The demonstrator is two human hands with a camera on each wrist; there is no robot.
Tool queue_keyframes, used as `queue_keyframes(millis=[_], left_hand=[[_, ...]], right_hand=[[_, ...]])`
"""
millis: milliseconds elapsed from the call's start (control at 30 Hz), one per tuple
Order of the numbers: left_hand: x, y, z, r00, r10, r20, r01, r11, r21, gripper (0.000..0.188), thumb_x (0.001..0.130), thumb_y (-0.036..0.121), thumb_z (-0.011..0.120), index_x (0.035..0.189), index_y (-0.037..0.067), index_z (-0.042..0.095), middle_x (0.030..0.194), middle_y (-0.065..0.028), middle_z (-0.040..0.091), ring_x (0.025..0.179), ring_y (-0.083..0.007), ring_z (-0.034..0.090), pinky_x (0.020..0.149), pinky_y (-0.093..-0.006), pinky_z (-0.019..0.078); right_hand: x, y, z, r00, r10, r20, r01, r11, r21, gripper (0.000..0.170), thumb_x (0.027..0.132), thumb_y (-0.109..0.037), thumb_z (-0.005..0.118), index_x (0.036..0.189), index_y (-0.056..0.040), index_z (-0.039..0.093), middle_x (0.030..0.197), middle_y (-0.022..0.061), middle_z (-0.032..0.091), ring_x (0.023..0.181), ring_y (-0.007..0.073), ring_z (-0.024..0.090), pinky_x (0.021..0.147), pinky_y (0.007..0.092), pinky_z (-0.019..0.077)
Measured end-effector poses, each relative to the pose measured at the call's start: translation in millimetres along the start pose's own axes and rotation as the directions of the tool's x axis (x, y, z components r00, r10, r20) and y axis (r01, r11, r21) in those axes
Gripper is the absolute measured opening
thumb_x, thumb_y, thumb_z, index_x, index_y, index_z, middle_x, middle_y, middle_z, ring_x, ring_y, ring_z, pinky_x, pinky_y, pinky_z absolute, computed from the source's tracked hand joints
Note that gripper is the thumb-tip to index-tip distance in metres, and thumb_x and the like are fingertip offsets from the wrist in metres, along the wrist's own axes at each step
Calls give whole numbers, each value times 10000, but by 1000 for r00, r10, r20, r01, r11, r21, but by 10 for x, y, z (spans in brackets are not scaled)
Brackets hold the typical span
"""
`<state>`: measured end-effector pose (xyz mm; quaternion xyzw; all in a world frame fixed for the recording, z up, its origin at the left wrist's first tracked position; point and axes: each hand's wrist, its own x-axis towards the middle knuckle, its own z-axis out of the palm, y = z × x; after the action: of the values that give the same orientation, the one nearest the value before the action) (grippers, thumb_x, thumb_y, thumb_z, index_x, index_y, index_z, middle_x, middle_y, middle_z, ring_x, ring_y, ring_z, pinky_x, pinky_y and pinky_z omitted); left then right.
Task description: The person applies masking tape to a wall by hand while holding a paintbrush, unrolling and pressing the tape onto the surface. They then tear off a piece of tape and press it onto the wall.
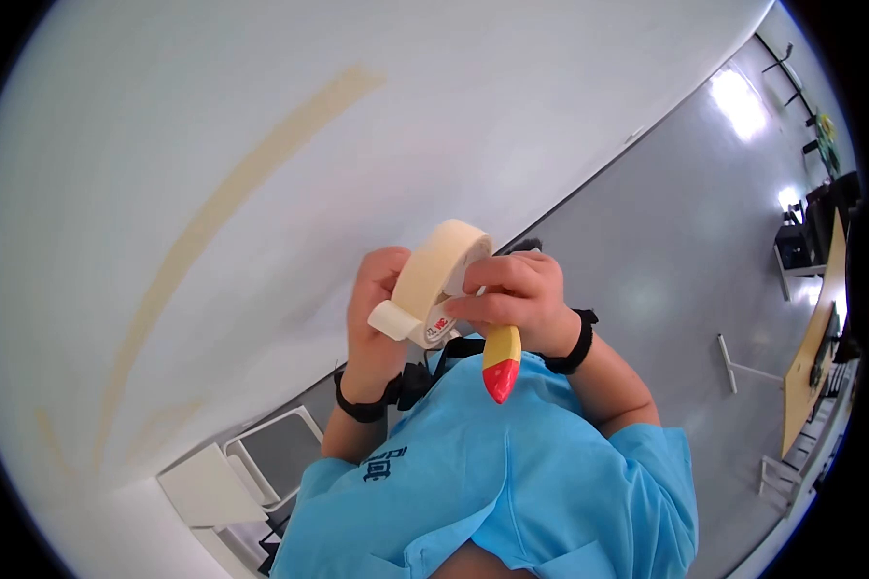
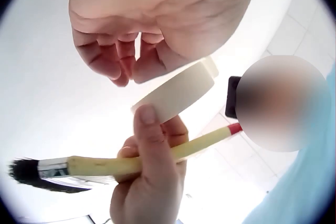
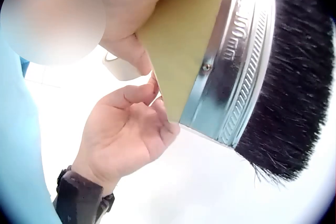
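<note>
My right hand (image 1: 526,294) holds a roll of masking tape (image 1: 425,270) and a paintbrush (image 1: 502,357) together. In the left wrist view its thumb presses on the roll's outer face, with the yellow brush handle (image 2: 205,145) lying across the palm. The handle ends in a red tip; wide black bristles (image 3: 294,82) fill the right wrist view's right side. A short loose end of tape (image 1: 393,320) sticks out from the roll. My left hand (image 1: 372,309) is close against the roll's far side, fingers curled; I cannot tell whether they pinch tape.
A large white wall (image 1: 261,77) stands ahead and to the left, with a long beige band (image 1: 232,198) and fainter marks on it. Grey floor (image 1: 647,222) stretches right. A white chair (image 1: 275,454) is at lower left; a wooden-topped table (image 1: 811,372) is far right.
</note>
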<state>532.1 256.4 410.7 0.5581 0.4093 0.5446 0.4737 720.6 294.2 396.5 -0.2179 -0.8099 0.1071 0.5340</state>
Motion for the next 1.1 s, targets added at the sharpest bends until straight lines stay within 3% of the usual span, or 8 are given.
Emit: queue_keyframes(millis=[67,133,200,267,433,600,800,1100], left_hand=[[-41,-60,-13,995,-97,-8,98,991,86,292,830,16,621,1111,33,547,1045,-67,539,883,-168,550,755,-293,476],[-7,-64,47,948,238,212,-303,880,367,303,787,-42,643,1072,37,578,1043,-86,550,909,-192,564,780,-296,486],[29,-34,24,927,275,256,-360,843,399,307,755,-72,655,1038,38,610,1066,-109,563,925,-226,584,793,-318,495],[55,20,97,964,176,198,-237,908,346,348,706,-71,624,1030,54,651,1050,-127,627,968,-278,610,809,-345,505],[240,-39,241,949,196,246,-287,860,422,279,727,-53,660,992,34,651,1026,-152,647,922,-285,639,777,-340,509],[24,-98,73,987,26,156,-61,973,225,221,705,-68,700,910,-4,646,1001,-142,649,895,-221,631,776,-316,492],[44,11,172,979,-149,139,155,987,-34,197,702,-103,692,857,-19,603,960,-122,634,868,-182,607,779,-297,485],[70,92,271,983,-151,107,161,982,-95,265,723,-117,654,942,-1,558,940,-80,614,863,-145,598,764,-252,481]], right_hand=[[12,-7,-18,1000,23,16,-24,999,21,292,605,-106,711,873,-213,667,891,-48,581,562,91,549,478,230,429],[17,-19,-15,999,33,2,-33,999,41,280,608,-99,722,862,-208,678,899,-49,587,565,93,554,485,233,438],[23,-11,-15,999,52,-13,-51,997,65,269,615,-99,726,858,-207,683,909,-50,591,568,98,560,491,236,444],[16,29,-83,996,90,-12,-89,994,68,231,652,-108,725,860,-205,696,932,-48,604,589,115,585,510,249,462],[-81,182,-265,986,155,66,-156,987,24,227,722,-148,713,940,-204,680,973,-24,587,626,164,598,535,295,467],[-85,-39,-256,978,198,67,-207,963,174,238,771,-134,700,996,-209,679,996,-13,567,608,183,578,518,300,439],[-78,-112,-371,985,165,54,-171,978,120,284,752,-113,725,1025,-171,675,960,-3,596,628,175,596,529,275,472],[-83,-222,-427,977,211,-27,-210,978,12,248,750,-141,731,991,-158,674,937,7,651,645,185,624,549,270,491]])
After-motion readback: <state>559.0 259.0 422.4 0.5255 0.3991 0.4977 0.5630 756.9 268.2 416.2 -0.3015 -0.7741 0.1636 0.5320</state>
